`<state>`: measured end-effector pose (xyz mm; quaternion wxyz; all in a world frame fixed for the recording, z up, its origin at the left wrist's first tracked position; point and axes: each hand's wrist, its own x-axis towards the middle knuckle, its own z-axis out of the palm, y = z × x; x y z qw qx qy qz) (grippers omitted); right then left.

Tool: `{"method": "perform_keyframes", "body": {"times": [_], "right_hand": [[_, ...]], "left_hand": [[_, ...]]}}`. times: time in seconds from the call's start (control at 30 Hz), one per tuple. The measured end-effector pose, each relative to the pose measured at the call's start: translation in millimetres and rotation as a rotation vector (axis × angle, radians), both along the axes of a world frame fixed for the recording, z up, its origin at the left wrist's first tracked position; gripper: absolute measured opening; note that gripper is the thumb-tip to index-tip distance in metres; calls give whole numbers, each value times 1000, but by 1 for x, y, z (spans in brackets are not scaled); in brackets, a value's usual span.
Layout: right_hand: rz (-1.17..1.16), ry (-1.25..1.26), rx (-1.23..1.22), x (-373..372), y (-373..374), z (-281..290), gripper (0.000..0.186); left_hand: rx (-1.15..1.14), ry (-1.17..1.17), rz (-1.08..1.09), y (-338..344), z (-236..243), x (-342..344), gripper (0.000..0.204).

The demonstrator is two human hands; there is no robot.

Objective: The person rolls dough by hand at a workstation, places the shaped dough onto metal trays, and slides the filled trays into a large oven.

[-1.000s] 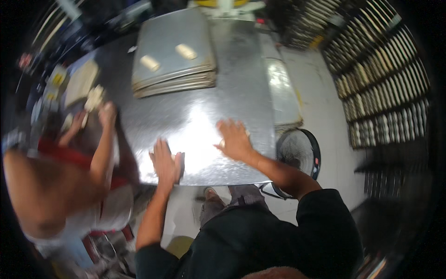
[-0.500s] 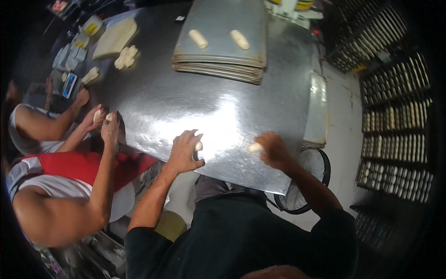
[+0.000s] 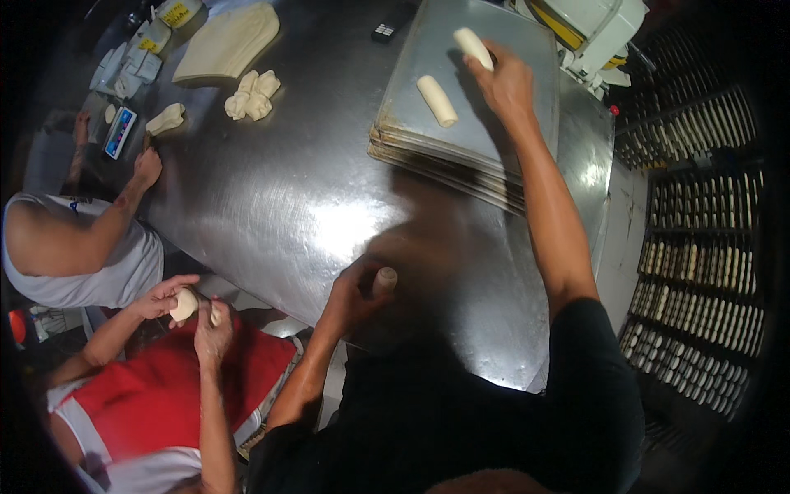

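Observation:
My right hand [image 3: 502, 78] reaches over a stack of metal trays [image 3: 397, 119], closed around a pale dough roll [image 3: 469, 41]. Another roll [image 3: 436, 100] lies on the top tray to its left; my arm hides part of that tray. Low near the front of the steel table [image 3: 304, 181], my left hand [image 3: 362, 288] is closed around a short dough piece [image 3: 383, 284] in shadow.
Two co-workers in white tops [image 3: 82, 247] [image 3: 132, 395] work at left, handling dough [image 3: 183, 305]. Dough lumps [image 3: 251, 95], a dough slab [image 3: 226, 41], containers [image 3: 132, 70], and a scale [image 3: 119, 132] lie behind. A machine [image 3: 597, 33] stands at back; loaded racks [image 3: 691, 272] line the right.
My right hand has moved from the near table surface up over the tray stack with a roll. My left hand has shifted slightly and closed around its piece. The view has swung, moving the trays rightward.

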<state>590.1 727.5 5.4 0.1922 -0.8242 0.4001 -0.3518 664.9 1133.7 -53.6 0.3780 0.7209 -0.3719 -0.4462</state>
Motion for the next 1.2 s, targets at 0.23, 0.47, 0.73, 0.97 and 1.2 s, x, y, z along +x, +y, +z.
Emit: {"method": "perform_keyframes", "body": {"times": [0.23, 0.47, 0.73, 0.97, 1.2], "right_hand": [[-85, 242, -54, 39, -67, -55, 56], [486, 26, 334, -50, 116, -3, 52], [-128, 90, 154, -102, -88, -38, 53], [1, 160, 143, -49, -86, -36, 61], [730, 196, 250, 148, 78, -58, 46]], "left_hand": [[-85, 434, 253, -44, -27, 34, 55], [-341, 333, 242, -166, 20, 35, 50], [-731, -289, 92, -204, 10, 65, 59], [-267, -1258, 544, -170, -58, 298, 63], [55, -1037, 370, -179, -57, 396, 57]]}}
